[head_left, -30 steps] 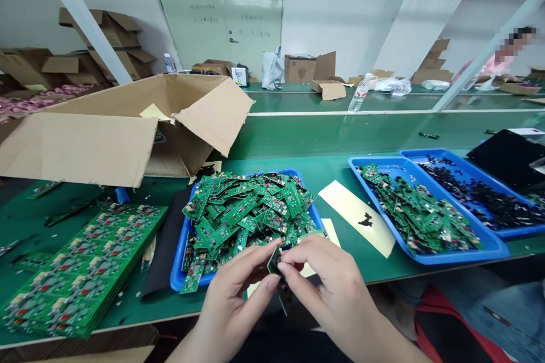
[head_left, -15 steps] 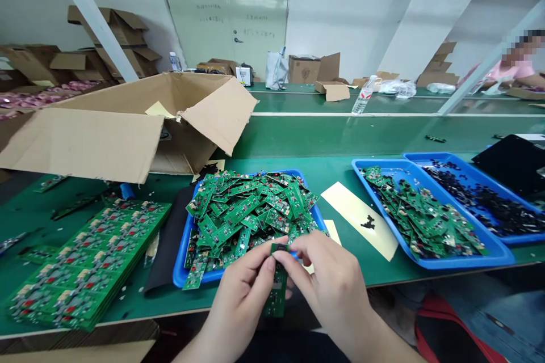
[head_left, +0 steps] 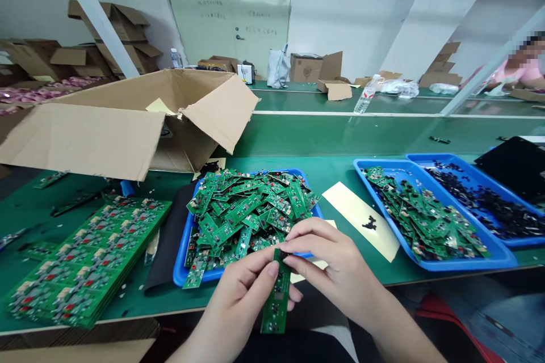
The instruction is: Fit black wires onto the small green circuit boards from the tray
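Heaping the blue tray, loose circuit boards overflow it.

Head-worn camera looks forward and down across the green workbench, close above its near edge; only one view.

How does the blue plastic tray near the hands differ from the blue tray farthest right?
The blue plastic tray near the hands is heaped with green circuit boards; the far-right blue tray holds small black parts. The near tray's pile spills over its rim, while the far-right tray's parts lie low. Both are shallow blue trays on the green bench.
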Demonstrator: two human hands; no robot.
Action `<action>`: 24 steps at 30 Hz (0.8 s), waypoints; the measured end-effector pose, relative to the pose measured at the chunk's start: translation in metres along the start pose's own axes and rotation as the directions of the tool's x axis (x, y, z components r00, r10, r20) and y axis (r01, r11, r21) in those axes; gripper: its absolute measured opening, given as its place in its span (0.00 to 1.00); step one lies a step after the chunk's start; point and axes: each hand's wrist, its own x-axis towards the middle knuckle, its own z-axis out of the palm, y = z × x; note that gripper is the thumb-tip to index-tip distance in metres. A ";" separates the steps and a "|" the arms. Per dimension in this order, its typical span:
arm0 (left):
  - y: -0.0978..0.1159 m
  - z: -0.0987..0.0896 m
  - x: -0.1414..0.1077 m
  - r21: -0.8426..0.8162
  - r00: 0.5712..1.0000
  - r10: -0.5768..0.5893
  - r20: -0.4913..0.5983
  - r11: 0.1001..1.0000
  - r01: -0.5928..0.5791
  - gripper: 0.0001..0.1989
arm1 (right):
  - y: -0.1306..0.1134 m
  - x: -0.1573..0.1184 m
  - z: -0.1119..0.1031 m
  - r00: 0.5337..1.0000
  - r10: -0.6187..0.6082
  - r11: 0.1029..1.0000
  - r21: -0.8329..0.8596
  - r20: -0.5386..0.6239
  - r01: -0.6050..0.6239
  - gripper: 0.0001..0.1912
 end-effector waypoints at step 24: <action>-0.006 -0.002 0.004 -0.017 1.000 -0.008 -0.008 1.000 0.008 0.15 | 0.009 -0.006 0.010 0.997 0.072 0.984 0.164 0.005 -0.071 0.19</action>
